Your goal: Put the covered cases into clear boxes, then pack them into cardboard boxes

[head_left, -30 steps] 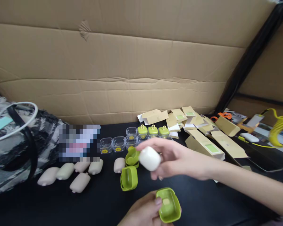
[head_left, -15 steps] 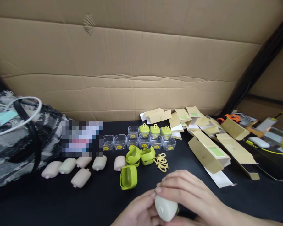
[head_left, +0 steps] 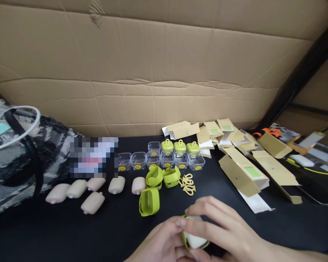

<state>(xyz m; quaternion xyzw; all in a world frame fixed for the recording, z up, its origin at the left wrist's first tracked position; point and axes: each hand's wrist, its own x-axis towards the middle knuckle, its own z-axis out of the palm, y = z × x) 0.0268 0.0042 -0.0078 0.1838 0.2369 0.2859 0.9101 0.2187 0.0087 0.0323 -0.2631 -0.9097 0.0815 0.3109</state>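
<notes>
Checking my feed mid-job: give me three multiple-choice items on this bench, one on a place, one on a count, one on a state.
1. Where do the yellow loops lie?
A. right of the green cases
B. on the bag
C. inside a carton

2. How many loose green cases lie on the mat?
A. one
B. three
C. six

3. What is the state of the white pod?
A. lying alone
B. seated in a green shell, both hands on it
C. boxed

Answers: 1 A, beside the pair of cases; 2 B, two together, one nearer; 3 B, left hand and right hand clasp it.
</notes>
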